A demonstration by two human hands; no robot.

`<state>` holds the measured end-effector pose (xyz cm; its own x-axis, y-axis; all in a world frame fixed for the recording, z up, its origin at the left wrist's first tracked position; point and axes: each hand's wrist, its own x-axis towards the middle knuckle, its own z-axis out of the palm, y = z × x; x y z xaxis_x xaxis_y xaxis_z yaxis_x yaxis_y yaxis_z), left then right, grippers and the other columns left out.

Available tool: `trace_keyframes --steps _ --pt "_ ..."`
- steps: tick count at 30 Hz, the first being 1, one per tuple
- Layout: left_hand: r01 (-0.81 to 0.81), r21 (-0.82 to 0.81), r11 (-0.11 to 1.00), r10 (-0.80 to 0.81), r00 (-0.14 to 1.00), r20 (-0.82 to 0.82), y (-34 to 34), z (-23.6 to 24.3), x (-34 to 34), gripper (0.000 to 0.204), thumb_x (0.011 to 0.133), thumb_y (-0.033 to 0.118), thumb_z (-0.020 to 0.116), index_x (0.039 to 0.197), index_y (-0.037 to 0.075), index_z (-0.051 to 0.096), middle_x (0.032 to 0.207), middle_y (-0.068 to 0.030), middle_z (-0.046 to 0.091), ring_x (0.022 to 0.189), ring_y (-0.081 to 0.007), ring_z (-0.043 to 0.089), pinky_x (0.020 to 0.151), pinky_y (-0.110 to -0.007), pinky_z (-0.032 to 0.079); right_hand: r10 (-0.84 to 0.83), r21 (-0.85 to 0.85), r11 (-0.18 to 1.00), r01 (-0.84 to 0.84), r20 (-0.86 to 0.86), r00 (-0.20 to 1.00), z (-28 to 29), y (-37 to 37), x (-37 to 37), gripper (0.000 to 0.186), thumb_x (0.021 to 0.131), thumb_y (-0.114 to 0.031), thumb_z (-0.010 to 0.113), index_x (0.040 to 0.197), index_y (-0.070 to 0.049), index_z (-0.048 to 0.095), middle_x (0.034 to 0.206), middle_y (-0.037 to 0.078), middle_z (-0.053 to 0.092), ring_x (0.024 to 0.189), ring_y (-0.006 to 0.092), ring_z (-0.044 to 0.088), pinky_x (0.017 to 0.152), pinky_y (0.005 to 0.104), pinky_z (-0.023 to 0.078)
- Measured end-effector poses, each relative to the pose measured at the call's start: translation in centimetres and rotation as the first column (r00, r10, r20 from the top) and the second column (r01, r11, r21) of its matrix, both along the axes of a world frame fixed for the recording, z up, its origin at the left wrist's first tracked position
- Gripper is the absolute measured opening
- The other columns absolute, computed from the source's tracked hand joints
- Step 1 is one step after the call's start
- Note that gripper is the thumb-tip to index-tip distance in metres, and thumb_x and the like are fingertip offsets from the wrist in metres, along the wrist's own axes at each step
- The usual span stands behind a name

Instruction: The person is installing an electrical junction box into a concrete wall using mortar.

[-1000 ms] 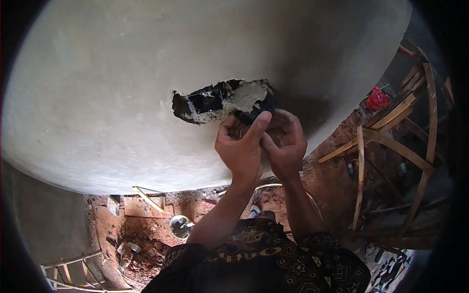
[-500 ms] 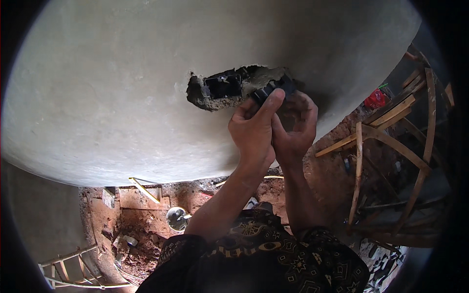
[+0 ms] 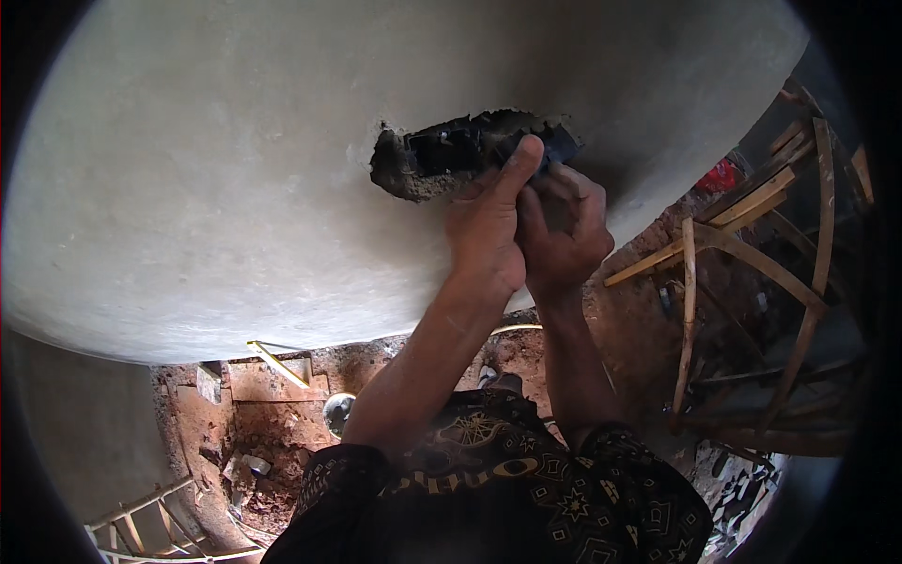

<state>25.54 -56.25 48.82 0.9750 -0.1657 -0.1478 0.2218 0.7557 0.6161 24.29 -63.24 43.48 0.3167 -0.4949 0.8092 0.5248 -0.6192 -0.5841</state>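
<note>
A ragged hole [image 3: 406, 185] is broken into the grey plastered wall [image 3: 235, 169] in front of me. Inside its left part sits a black recessed electrical box [image 3: 440, 152]. At the hole's right end I hold a second black plastic box [image 3: 562, 145], tilted and partly covered by my fingers. My left hand [image 3: 489, 226] grips it from the left, thumb raised across its front and fingers hidden behind. My right hand [image 3: 568, 230] pinches its lower right side with curled fingers. Whether the held box touches the hole's edge cannot be seen.
Wooden frames and planks [image 3: 733, 230] stand at the right. Below lie reddish soil and rubble [image 3: 268, 470], with a bucket [image 3: 337, 414] left of my forearm. A bamboo ladder-like frame [image 3: 141, 522] is at the lower left, and broken pieces [image 3: 742, 498] lie at the lower right.
Both hands have brought the black box closer to the hole's right end and turned it. My left thumb now covers more of it. The view has shifted slightly.
</note>
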Motion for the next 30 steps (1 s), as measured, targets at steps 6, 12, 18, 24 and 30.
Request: trace_keyframes --steps 6,12,18,24,30 --pt "0.112 -0.067 0.991 -0.114 0.993 -0.023 0.6 -1.0 1.6 0.044 0.079 0.022 0.093 0.113 0.008 0.070 0.111 -0.0042 0.071 0.106 -0.0156 0.064 0.095 -0.033 0.052 -0.083 -0.128 0.987 0.095 0.093 0.992 0.5 0.2 0.7 0.033 0.079 -0.006 0.086 0.107 0.001 0.070 0.094 0.013 0.075 0.082 0.0238 0.076 0.071 0.0321 0.060" --pt "0.165 0.046 0.985 -0.168 0.983 0.074 2.1 -1.9 0.4 0.037 0.092 0.035 0.081 0.115 0.009 0.068 0.109 -0.0026 0.069 0.104 -0.0160 0.065 0.094 -0.034 0.053 -0.090 -0.159 0.982 0.103 0.087 0.992 1.6 0.6 1.1 0.032 0.082 -0.005 0.083 0.110 0.001 0.069 0.093 0.014 0.075 0.079 0.0249 0.075 0.069 0.0329 0.060" --pt "-0.059 0.162 0.985 0.033 0.988 0.153 2.4 -2.5 -1.1 0.035 0.094 0.029 0.079 0.113 0.001 0.070 0.104 -0.0033 0.070 0.093 -0.0108 0.064 0.082 -0.028 0.053 -0.073 -0.134 0.987 0.093 0.148 0.986 2.0 0.7 1.7 0.033 0.081 -0.006 0.084 0.110 0.002 0.069 0.092 0.013 0.075 0.079 0.0242 0.075 0.068 0.0338 0.060" --pt "-0.556 0.468 0.687 0.177 0.753 0.634 1.9 -4.2 -0.5 0.033 0.093 0.013 0.078 0.119 -0.006 0.070 0.100 -0.0098 0.073 0.084 -0.0112 0.067 0.074 -0.026 0.054 -0.115 0.017 0.993 0.114 0.067 0.991 0.1 -0.4 0.5 0.029 0.082 -0.007 0.085 0.106 0.000 0.070 0.086 0.009 0.073 0.074 0.0195 0.071 0.066 0.0324 0.057" --pt "-0.685 0.476 0.552 0.161 0.647 0.745 2.0 -4.0 0.8 0.018 0.092 0.005 0.077 0.107 -0.004 0.075 0.099 -0.0092 0.073 0.084 -0.0101 0.068 0.073 -0.023 0.054 -0.151 -0.025 0.988 0.151 0.015 0.988 -0.3 -2.1 1.2 0.024 0.080 -0.004 0.085 0.100 -0.002 0.072 0.089 0.008 0.072 0.075 0.0182 0.067 0.064 0.0326 0.053"
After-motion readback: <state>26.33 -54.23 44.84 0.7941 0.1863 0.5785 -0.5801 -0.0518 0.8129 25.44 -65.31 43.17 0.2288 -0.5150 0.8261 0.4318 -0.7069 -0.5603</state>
